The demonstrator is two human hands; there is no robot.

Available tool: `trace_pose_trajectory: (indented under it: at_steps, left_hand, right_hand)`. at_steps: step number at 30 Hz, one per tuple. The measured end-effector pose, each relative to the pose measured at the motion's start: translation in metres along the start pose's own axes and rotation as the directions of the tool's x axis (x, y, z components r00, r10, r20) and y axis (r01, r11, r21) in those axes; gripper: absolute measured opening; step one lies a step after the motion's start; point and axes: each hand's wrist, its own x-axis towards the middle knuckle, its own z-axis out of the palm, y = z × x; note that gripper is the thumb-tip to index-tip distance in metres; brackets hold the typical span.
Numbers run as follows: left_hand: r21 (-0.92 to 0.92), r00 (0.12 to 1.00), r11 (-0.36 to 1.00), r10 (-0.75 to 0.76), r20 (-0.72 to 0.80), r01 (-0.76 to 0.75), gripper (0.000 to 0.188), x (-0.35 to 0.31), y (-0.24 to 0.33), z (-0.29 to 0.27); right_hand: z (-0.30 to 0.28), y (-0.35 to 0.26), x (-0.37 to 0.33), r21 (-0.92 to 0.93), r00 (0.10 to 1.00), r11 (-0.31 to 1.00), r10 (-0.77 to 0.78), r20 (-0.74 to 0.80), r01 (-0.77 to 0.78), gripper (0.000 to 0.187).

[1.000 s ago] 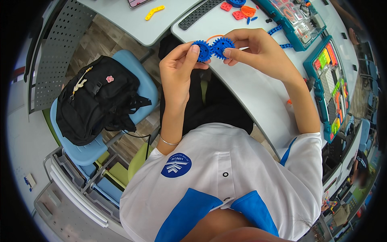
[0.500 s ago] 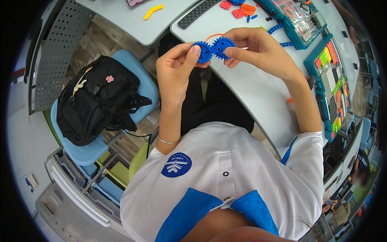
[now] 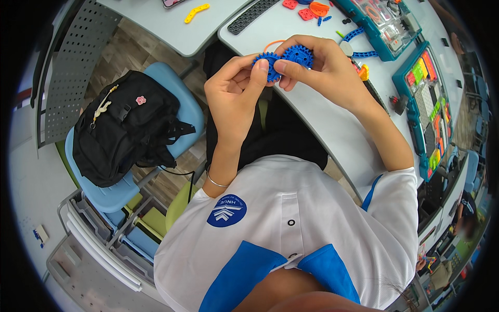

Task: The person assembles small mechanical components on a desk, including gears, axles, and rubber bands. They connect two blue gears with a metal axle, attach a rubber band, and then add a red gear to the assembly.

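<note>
Two blue toothed gears are held up side by side over the table's near edge. My left hand [image 3: 236, 88] pinches the left gear [image 3: 268, 63] between thumb and fingers. The right gear [image 3: 298, 56] lies against the fingers of my right hand [image 3: 322, 67], whose thumb reaches over to the left gear's edge. The two gears touch or overlap; my thumbs and fingers hide just how they meet.
On the white table [image 3: 332, 112] lie a dark perforated strip [image 3: 253, 16], red and orange plates [image 3: 306, 14] and blue curved beams [image 3: 358, 44]. Teal parts cases [image 3: 423, 112] stand at the right. A yellow bent beam [image 3: 197, 13] is on another table; a black backpack [image 3: 127, 130] sits on a chair.
My right hand has moved a little right, its thumb now on the left gear's edge. The right gear has shifted right and up. My left hand has turned slightly and moved right.
</note>
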Motion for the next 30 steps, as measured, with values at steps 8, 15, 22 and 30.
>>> trace_pose_trajectory:
  at_steps: [8, 15, 22, 30]
  left_hand:
    - [0.015, 0.999, 1.000, 0.015, 0.036, -0.015, 0.032, 0.001, 0.004, -0.001]
    - [-0.087, 0.998, 0.995, 0.042, 0.045, -0.038, 0.027, 0.002, 0.001, -0.004]
    - [0.007, 0.945, 0.949, 0.312, 0.097, -0.314, 0.028, -0.003, 0.010, -0.010]
    - [0.023, 0.760, 0.773, 0.618, 0.201, -0.634, 0.036, 0.000, 0.021, -0.013]
  right_hand:
    - [0.000, -0.008, -0.002, 0.032, 1.000, 0.999, 0.012, 0.024, -0.013, 0.024]
    - [0.003, -0.018, -0.008, -0.076, 0.998, 0.996, -0.059, -0.030, 0.056, 0.025]
    - [0.001, -0.022, -0.008, -0.517, 0.778, 0.648, -0.626, 0.056, 0.559, 0.026]
    - [0.002, -0.030, -0.015, -0.646, 0.461, 0.165, -0.827, 0.321, 0.745, 0.037]
